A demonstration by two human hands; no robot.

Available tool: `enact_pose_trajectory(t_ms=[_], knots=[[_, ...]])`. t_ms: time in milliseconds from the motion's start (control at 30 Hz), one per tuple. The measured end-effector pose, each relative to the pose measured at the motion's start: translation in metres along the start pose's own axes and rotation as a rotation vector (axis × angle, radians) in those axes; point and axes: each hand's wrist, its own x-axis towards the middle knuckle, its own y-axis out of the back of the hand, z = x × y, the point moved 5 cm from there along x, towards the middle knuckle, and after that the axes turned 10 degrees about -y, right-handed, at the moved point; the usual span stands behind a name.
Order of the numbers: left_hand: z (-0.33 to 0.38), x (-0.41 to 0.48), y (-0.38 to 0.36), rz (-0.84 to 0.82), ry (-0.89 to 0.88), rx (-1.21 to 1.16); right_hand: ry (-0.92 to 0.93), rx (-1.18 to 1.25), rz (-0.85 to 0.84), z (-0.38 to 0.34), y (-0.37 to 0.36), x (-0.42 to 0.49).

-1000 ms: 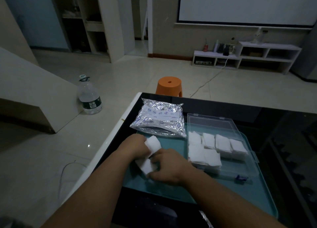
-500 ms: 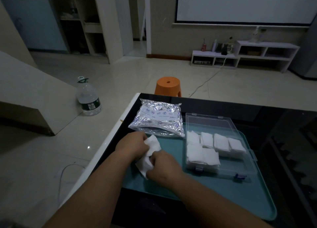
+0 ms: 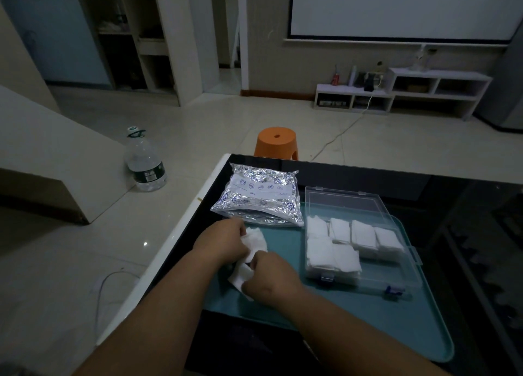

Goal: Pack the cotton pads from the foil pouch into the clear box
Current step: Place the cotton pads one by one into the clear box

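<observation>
My right hand (image 3: 270, 276) and left hand (image 3: 223, 241) both pinch the white cotton pads (image 3: 249, 258), now drawn flatter between them over the teal tray (image 3: 396, 319), likely squaring them for packing; beyond, the clear box (image 3: 359, 242) lies open, half filled; farther, the foil pouch (image 3: 259, 199) gapes.

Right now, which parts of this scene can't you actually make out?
- Cotton pad, head view: both hands, left hand and right hand, cover its middle; one piece or several, unclear.
- Foil pouch: contents hidden by the foil; printed label too small.
- Clear box: stack depth unreadable in dim light.
</observation>
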Motion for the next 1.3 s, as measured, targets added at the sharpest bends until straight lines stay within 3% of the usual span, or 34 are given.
enact_pose_trajectory(t_ms=[200,400,567,700,933,1167,1300], knots=[[0.003,0.001,0.004,0.065,-0.007,0.017,-0.034,0.071,-0.049,0.002,0.006,-0.001],[0.003,0.0,0.013,0.112,0.048,-0.283,-0.024,0.051,-0.012,0.005,0.03,0.003],[0.011,-0.003,0.014,0.057,0.043,-0.534,-0.012,0.094,0.09,0.013,0.066,-0.003],[0.024,-0.005,0.017,0.091,0.058,-0.638,-0.044,0.207,0.198,0.032,0.091,-0.007],[0.057,0.005,0.012,0.106,0.033,-0.775,-0.037,0.511,0.241,0.069,0.123,-0.02],[0.101,0.009,-0.001,0.097,-0.018,-0.894,-0.133,0.94,0.123,0.104,0.124,-0.021],[0.116,0.01,-0.007,0.067,-0.042,-0.865,-0.159,0.928,0.121,0.117,0.128,-0.025]])
